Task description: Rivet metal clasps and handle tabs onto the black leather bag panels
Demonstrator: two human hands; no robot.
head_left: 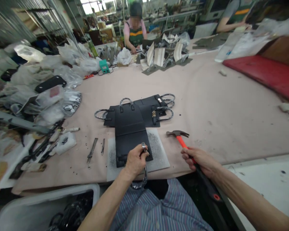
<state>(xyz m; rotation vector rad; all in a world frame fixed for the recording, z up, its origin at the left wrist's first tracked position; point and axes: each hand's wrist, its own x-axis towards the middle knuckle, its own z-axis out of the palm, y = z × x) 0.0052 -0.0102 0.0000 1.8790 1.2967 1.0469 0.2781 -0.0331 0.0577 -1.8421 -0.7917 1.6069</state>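
Observation:
My right hand is wrapped round the orange and black handle of a claw hammer, its head raised at the right of the work. With closed fingers, my left hand grips a short silver metal punch over the near right corner of a black leather bag panel. Part of the punch is hidden by the fingers. The panel lies on a pale speckled slab. One wrapped handle loop hangs below my left hand. Further black bag panels with wrapped handles lie beneath and behind it.
Left of the slab lie a divider-like metal tool and a slim metal tool. A plastic bin stands below the table edge. Plastic bags crowd the left, a red board the right. A co-worker sits opposite.

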